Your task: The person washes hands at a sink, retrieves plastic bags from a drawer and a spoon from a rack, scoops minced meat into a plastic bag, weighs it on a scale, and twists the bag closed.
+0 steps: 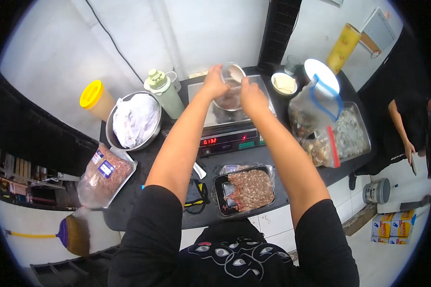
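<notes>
My left hand [215,84] is closed on the left rim of a small round metal bowl [234,72], tilted over the scale. At that bowl's lower right edge my right hand [254,98] is closed too, its fingers partly hidden. Just below them, a metal bowl [229,101] with some ground meat in it rests on the steel pan of a digital scale [232,139], whose red display reads 0.132. Nearer my body, a black tray [219,193] holds ground meat [252,190], with part of its bottom bare.
To the left stand a green bottle [166,95], a steel basin [152,136] with a white bag, a yellow-lidded container [96,99] and bagged ground meat [106,173]. Zip bags [316,112] and a metal tray [364,141] lie right. Another person's hand [409,149] shows far right.
</notes>
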The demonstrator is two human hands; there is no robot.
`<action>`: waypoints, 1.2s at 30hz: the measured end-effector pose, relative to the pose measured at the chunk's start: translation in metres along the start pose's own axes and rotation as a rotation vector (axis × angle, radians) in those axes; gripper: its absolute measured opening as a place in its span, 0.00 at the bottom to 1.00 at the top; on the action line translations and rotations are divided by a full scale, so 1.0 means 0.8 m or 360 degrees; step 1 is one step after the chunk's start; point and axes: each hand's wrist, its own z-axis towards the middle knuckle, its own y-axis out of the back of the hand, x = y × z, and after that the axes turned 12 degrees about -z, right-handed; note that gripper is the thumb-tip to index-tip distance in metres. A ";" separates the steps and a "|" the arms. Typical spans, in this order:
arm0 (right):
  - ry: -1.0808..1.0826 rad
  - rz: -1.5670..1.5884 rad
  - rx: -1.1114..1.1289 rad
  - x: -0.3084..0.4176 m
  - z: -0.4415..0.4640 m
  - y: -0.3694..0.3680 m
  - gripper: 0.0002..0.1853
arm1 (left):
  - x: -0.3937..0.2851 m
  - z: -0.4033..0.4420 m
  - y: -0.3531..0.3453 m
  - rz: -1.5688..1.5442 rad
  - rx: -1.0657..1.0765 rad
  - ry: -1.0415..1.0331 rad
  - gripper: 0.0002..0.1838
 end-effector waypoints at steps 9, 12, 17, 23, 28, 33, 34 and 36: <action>-0.0005 0.0479 -0.0104 -0.030 -0.012 0.001 0.21 | 0.015 -0.009 0.007 0.0097 0.0017 -0.0019 0.36; -0.0264 0.1231 0.0158 -0.042 -0.029 0.019 0.24 | 0.028 0.002 0.010 0.0018 0.0138 0.0047 0.28; -0.0342 0.1890 0.0315 -0.066 -0.082 0.050 0.22 | -0.023 -0.026 0.036 0.0346 0.0378 0.0163 0.21; -0.0334 0.2191 0.0344 -0.111 -0.190 0.056 0.22 | -0.022 -0.078 0.087 0.0378 0.0062 -0.0034 0.22; -0.0561 0.2297 0.0395 -0.143 -0.289 0.042 0.21 | -0.020 -0.191 0.137 0.0330 -0.0277 -0.0077 0.17; -0.0758 0.2039 0.0370 -0.140 -0.358 0.039 0.21 | 0.016 -0.296 0.129 0.0047 -0.0267 0.0001 0.12; -0.0771 0.1961 0.0382 -0.130 -0.369 0.044 0.21 | 0.016 -0.318 0.123 -0.0101 -0.0154 0.0268 0.12; -0.0727 0.1797 0.0440 -0.126 -0.390 0.034 0.21 | 0.012 -0.356 0.100 -0.0363 0.0044 0.0642 0.10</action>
